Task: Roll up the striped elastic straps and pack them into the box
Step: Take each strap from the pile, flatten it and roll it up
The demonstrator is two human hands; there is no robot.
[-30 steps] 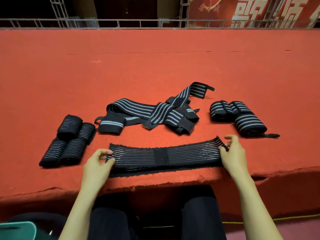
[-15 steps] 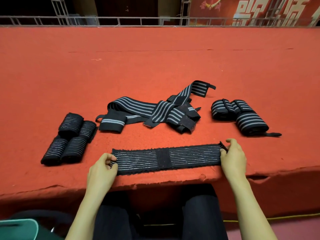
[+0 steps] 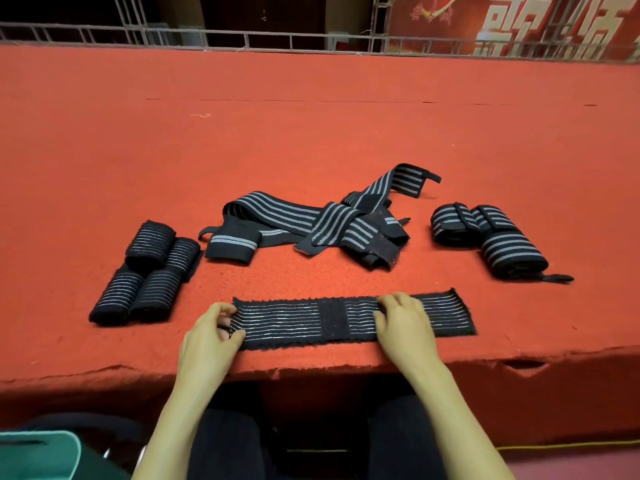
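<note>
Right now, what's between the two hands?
Head view: only the flat strap, its plain black patch midway between left hand and right hand.

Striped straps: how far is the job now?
Done: four thin-striped rolls at left, three wide-striped rolls at right. In hand: the flat strap, left hand pinching its end, right hand resting on it. Remaining: the tangled straps, and all packing; the rolls lie on the table.
</note>
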